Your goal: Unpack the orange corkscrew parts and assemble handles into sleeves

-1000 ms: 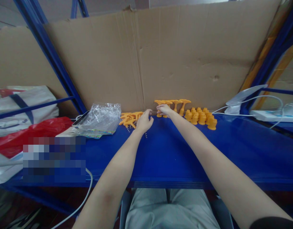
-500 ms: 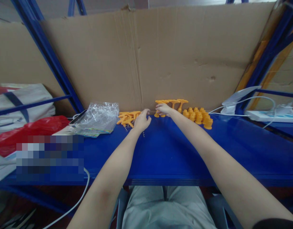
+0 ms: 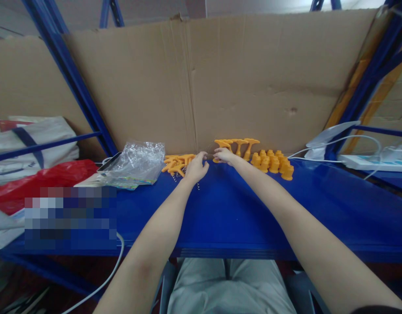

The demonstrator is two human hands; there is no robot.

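My left hand (image 3: 197, 168) is over the right edge of a pile of orange T-shaped corkscrew handles (image 3: 175, 163), its thumb and fingers apart. A metal spiral (image 3: 198, 186) pokes out below that hand; whatever it joins is hidden. To the right, my right hand (image 3: 224, 155) reaches in among standing orange corkscrews (image 3: 239, 147), fingers loosely apart beside the leftmost ones and partly covering them. I see nothing clearly gripped there. Several orange caps (image 3: 273, 161) stand in rows right of the corkscrews.
A clear plastic bag (image 3: 138, 163) lies left of the pile on the blue table (image 3: 227, 218). Red plastic (image 3: 56, 176) and a white cloth bag (image 3: 33, 139) are farther left. Behind stands a cardboard sheet (image 3: 253, 78). A power strip (image 3: 374, 162) with cables sits at right.
My right hand has shifted slightly left and down beside the leftmost standing corkscrews. My left hand stays nearly in place at the pile. The whole view has moved a little.
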